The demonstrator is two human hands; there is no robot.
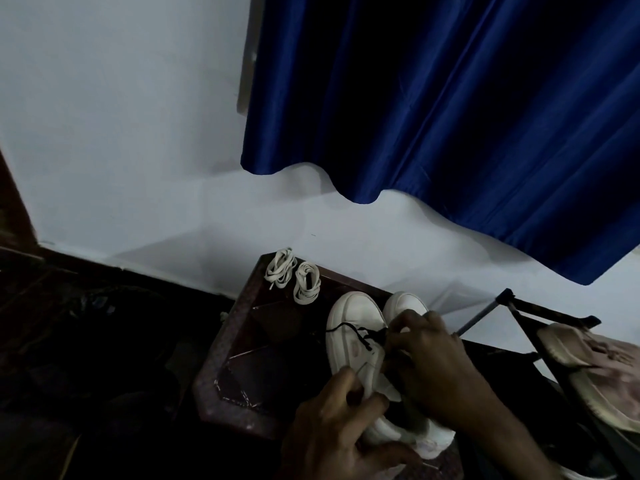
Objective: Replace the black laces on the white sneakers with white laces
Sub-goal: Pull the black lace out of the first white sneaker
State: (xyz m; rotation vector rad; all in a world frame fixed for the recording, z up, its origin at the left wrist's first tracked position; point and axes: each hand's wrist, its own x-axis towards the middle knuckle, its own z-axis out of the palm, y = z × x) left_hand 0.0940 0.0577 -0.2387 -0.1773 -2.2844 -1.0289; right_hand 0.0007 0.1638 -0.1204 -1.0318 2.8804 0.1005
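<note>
Fingers (403,325) of right hand (433,365) bunched, pinching black lace (349,328) across one white sneaker (346,311); left hand (339,431) curled round that sneaker's side; second sneaker (405,301) just beside it on desk (225,362), two coiled white laces (306,282) at its far corner.

Laces (277,268) behind sneakers (353,313) (on table (239,341))
</note>
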